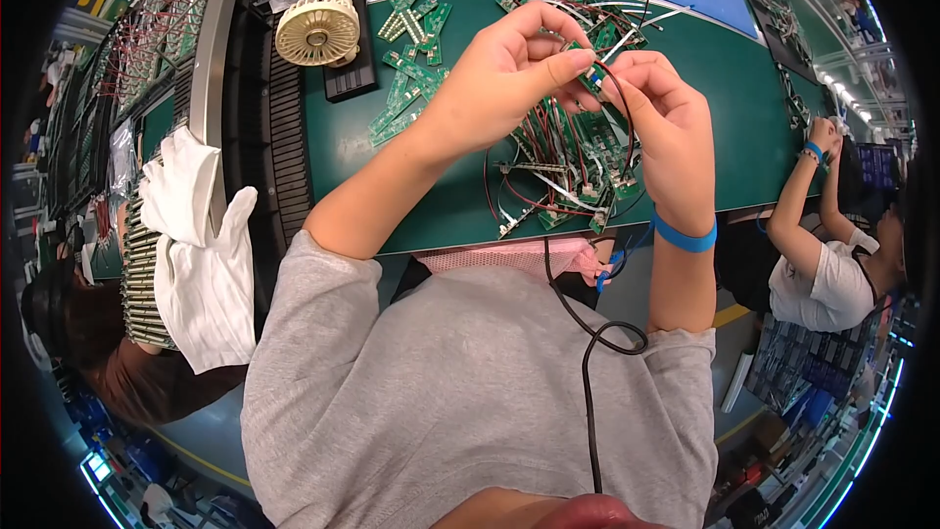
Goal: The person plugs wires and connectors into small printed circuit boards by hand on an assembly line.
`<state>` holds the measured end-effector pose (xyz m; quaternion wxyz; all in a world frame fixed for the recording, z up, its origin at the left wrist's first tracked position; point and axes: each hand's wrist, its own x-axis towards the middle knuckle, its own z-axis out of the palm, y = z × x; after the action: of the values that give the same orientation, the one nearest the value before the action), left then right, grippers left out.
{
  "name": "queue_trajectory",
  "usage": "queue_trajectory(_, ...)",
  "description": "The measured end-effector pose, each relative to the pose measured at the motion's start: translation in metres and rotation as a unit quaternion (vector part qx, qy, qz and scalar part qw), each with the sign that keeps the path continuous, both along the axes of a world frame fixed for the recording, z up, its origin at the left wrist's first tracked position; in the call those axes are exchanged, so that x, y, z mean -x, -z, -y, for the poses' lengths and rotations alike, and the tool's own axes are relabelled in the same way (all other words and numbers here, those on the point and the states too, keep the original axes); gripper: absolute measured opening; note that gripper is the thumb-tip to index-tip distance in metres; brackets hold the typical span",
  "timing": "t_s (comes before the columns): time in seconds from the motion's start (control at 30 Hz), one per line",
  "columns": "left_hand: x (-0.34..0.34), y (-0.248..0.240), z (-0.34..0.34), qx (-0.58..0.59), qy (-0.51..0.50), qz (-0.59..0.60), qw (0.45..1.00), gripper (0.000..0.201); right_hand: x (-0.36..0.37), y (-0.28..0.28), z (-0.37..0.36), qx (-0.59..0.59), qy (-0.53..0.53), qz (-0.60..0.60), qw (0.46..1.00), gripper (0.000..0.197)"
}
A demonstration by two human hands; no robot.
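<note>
Your left hand (509, 64) and right hand (661, 103) met above the green surface (450, 196). Both sets of fingers pinched a small wired circuit board (590, 76). More boards (563, 162) lay beneath.

We count one cream fan (317, 29) on the far left of the bench (744, 88), one blue wristband (684, 234), and two white gloves (196, 245) at the left. The green circuit boards (409, 73) are too heaped to number.
</note>
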<state>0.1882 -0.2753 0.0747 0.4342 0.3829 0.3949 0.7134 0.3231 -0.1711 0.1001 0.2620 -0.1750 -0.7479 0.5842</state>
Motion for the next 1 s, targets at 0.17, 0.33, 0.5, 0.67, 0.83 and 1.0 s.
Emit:
queue_trajectory(0.17, -0.001, -0.001, 0.001, -0.020, -0.004, -0.043, 0.999, 0.022, 0.000, 0.002, 0.003, 0.019, 0.007, -0.027, 0.999, 0.010)
queue_trajectory(0.33, -0.004, 0.012, -0.002, 0.002, 0.007, -0.032, 0.999, 0.024, -0.005, 0.001, 0.015, -0.075, 0.029, -0.005, 0.997, 0.011)
queue_trajectory(0.5, 0.003, 0.026, -0.011, 0.025, 0.042, -0.047, 0.998, 0.021, -0.009, 0.008, 0.014, -0.138, 0.036, 0.062, 0.988, 0.014)
queue_trajectory(0.67, 0.042, 0.035, -0.009, 0.150, 0.023, -0.471, 0.869, 0.043, 0.002, 0.016, -0.020, -0.208, 0.058, 0.116, 0.969, 0.024)
queue_trajectory(0.83, 0.081, 0.026, 0.008, 0.288, 0.091, -0.504, 0.809, 0.040, 0.061, 0.026, -0.063, -0.077, 0.051, 0.079, 0.993, 0.029)
queue_trajectory(1.0, 0.102, 0.045, 0.003, 0.361, -0.062, -0.529, 0.765, 0.022, 0.122, 0.059, -0.093, 0.017, 0.064, 0.092, 0.994, 0.030)
